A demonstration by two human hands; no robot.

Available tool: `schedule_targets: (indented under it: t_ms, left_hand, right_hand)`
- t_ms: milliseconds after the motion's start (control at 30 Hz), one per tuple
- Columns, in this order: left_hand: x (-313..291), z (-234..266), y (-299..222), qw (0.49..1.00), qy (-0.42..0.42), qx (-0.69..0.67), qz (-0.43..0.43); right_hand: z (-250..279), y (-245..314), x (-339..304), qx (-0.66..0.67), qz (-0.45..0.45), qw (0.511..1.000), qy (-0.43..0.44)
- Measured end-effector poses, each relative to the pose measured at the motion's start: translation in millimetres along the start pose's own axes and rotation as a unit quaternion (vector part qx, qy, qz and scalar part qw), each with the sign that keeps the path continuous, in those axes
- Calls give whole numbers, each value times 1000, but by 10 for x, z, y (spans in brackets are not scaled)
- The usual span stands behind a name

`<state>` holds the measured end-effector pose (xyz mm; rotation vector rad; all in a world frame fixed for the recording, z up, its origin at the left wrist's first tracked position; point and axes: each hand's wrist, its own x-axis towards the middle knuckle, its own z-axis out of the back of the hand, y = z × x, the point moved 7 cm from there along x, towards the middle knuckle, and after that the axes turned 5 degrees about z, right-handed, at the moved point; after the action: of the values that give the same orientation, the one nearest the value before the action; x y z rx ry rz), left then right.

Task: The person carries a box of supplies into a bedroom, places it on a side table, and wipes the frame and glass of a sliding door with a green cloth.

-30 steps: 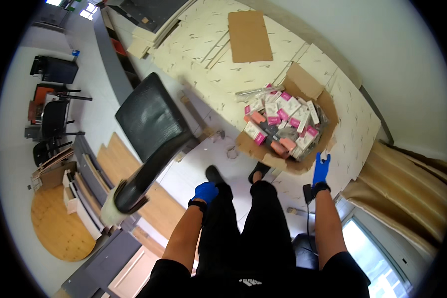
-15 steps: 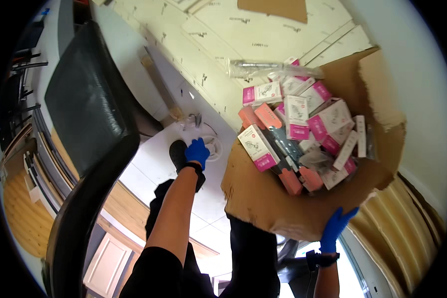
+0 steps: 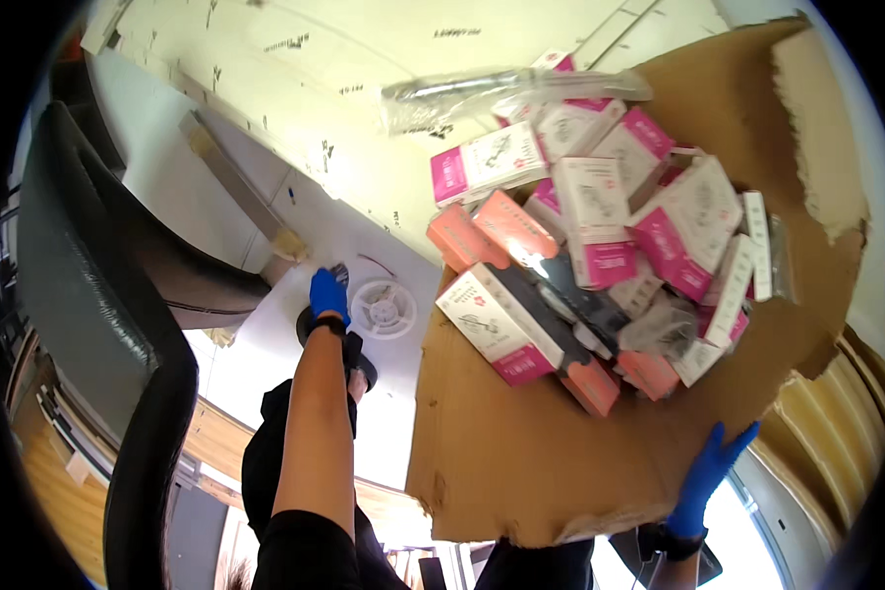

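Observation:
My left hand, in a blue glove, is low by the white floor, its fingers closed on a small clear plastic packet. A white spoked plastic reel lies beside it. My right hand, also gloved in blue, rests against the near right edge of a torn cardboard box, fingers apart. The box holds several white and pink small cartons, dark packs with orange ends and clear plastic bags. A long clear-wrapped item lies across its far side.
A black padded chair stands at the left. A cream printed board spans the far side, and a narrow strip lies on the floor below it. Yellowish padded sheets stand at the right.
My left hand has reached the clear packet on the floor and closed on it. The view has shifted, so the box looks larger and nearer. My right hand stays at the box's edge.

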<state>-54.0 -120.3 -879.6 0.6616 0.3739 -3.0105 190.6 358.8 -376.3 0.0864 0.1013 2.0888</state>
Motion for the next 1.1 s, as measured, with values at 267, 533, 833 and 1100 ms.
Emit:
schedule_targets:
  t_ms: [267, 533, 833, 1100]
  left_hand:
    - [-794, 2608, -1021, 880, 52, -466, 71]
    - [-2391, 4956, -4211, 815, 354, -427, -168]
    - [-720, 3598, -4052, 947, -31, -90, -307]
    - [166, 2917, -4527, 944, -56, 80, -316]
  right_hand:
    - [691, 299, 212, 100, 0, 993, 54]
    - [1387, 95, 448, 183, -1, 982, 45]
    - [1100, -48, 547, 197, -34, 978, 59]
    - [769, -113, 719, 212, -66, 974, 41]
